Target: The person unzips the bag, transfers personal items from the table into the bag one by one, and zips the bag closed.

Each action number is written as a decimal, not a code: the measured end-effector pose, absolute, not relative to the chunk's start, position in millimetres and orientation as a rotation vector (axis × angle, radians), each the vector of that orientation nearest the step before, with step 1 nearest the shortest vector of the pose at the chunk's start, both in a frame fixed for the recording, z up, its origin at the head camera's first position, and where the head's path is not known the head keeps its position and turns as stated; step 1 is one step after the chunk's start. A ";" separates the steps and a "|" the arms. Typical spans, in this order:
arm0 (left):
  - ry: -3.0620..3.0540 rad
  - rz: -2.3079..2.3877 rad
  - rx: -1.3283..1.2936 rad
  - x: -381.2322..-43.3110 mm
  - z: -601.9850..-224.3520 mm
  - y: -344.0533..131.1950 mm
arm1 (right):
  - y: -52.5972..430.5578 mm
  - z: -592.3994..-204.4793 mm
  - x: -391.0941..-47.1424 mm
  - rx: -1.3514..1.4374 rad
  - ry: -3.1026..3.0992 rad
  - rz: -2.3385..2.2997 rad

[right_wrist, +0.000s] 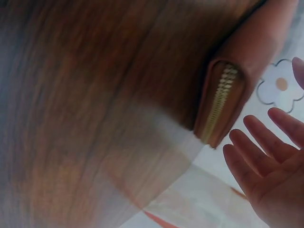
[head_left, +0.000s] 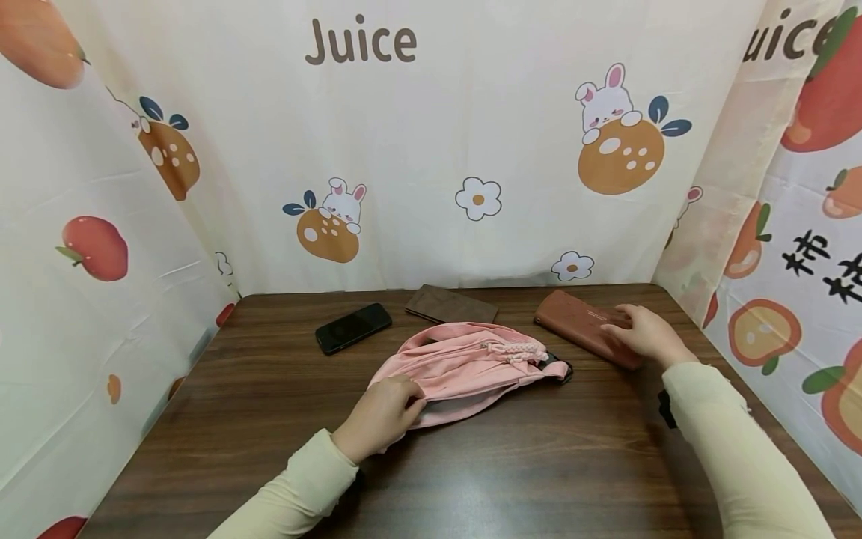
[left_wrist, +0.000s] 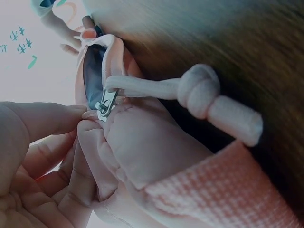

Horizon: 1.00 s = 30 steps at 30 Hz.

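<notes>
A pink waist bag (head_left: 458,367) lies on the table with its front zip pocket gaping. My left hand (head_left: 382,419) pinches the fabric at the near left end of that pocket. Beside the pinch, in the left wrist view, are a metal zip slider (left_wrist: 108,105) and its knotted cord pull (left_wrist: 199,92). At the right, my right hand (head_left: 646,333) reaches over the near end of a reddish-brown zip wallet (head_left: 586,326). In the right wrist view its fingers (right_wrist: 259,152) are spread, apart from the wallet's zipped end (right_wrist: 221,104).
Behind the bag lies a dark brown flat wallet (head_left: 451,303), partly hidden by the bag. A black phone (head_left: 353,328) is at the back left. Printed curtains (head_left: 438,150) hang along the back and both sides of the wooden table (head_left: 236,419).
</notes>
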<state>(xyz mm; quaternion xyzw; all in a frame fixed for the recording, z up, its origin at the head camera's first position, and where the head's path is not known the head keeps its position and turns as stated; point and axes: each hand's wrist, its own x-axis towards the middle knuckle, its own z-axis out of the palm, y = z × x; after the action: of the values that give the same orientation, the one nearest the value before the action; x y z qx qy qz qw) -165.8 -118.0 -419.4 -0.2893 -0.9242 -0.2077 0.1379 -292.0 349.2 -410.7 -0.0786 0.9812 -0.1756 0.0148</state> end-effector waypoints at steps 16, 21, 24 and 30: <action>-2.694 -0.609 -0.826 -164.7 -418.4 -118.0 | 364.2 -421.0 -297.5 -0.129 2.936 -0.494; -2.708 -0.630 -0.816 -164.8 -418.7 -117.7 | 363.1 -421.0 -299.0 -0.126 2.929 -0.486; -2.706 -0.635 -0.815 -165.0 -418.6 -117.6 | 361.9 -420.1 -299.5 -0.128 2.929 -0.477; -2.688 -0.641 -0.821 -166.3 -417.3 -117.3 | 360.7 -418.6 -299.8 -0.138 2.918 -0.486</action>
<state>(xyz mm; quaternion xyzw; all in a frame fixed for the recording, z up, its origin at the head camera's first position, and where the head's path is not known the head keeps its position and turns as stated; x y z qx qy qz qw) -166.3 -117.3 -417.3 -0.2825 -0.9246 -0.2203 0.1290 -299.8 360.7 -418.6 -0.0465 0.9814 -0.1634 0.0897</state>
